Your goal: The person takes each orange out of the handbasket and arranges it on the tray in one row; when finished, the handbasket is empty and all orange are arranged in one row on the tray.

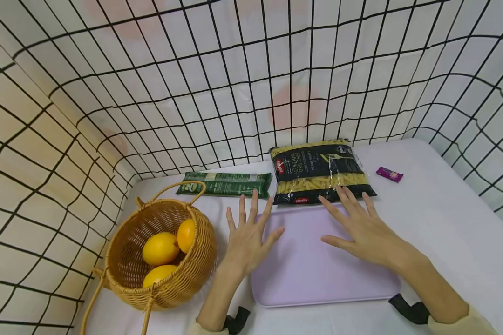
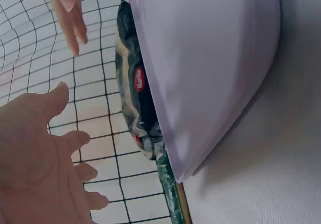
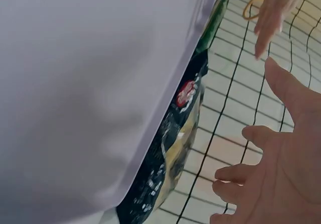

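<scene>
My left hand is spread above the left edge of a lilac tray, holding nothing. Over the tray's right part my right hand is likewise spread with bare fingers. Both wrist views show the palms apart from the tray, fingers extended. Just behind the tray lies a bag of Barilla penne pasta, black and see-through, its front edge overlapped by the right fingertips in the head view. Left of it rests a flat green packet, close beyond the left fingertips.
A wicker basket with several yellow lemons stands on the left, its handles folded outward. A small purple wrapped snack lies at the back right. Black wire mesh encloses the white table at the back and sides.
</scene>
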Demonstrator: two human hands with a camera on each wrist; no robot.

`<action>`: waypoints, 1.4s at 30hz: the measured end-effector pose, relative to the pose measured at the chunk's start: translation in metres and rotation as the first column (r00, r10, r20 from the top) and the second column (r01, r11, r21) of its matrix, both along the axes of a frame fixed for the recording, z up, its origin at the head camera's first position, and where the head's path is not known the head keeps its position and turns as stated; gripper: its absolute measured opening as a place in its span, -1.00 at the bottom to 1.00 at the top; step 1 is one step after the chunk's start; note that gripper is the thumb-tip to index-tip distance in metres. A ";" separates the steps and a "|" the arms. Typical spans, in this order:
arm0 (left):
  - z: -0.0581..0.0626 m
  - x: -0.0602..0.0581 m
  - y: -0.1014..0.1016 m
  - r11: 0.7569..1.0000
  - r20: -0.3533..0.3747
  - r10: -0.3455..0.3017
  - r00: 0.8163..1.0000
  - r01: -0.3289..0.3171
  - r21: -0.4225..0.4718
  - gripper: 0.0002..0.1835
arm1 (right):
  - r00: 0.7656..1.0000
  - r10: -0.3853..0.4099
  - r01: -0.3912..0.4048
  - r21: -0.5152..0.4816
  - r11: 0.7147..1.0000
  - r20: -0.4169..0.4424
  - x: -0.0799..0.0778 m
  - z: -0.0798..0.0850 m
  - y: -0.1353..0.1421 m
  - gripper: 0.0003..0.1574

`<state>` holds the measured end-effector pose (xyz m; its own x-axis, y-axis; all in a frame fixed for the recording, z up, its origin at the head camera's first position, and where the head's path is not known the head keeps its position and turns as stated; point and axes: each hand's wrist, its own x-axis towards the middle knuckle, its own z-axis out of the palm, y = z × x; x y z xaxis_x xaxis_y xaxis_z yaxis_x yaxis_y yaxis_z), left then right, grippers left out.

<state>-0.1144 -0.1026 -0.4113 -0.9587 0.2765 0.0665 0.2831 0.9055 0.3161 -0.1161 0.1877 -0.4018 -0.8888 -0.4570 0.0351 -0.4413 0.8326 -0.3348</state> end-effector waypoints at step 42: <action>0.119 0.086 -0.121 0.950 -0.005 -0.145 0.989 0.141 0.278 -0.30 | 0.941 -0.034 0.040 -0.014 0.999 0.336 -0.012 -0.062 0.098 0.08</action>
<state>-0.0283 -0.2237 -0.2921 -0.9120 0.3836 0.1456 0.3964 0.7323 0.5537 -0.1285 0.2852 -0.4634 -0.8669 -0.4258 -0.2593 -0.2695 0.8378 -0.4748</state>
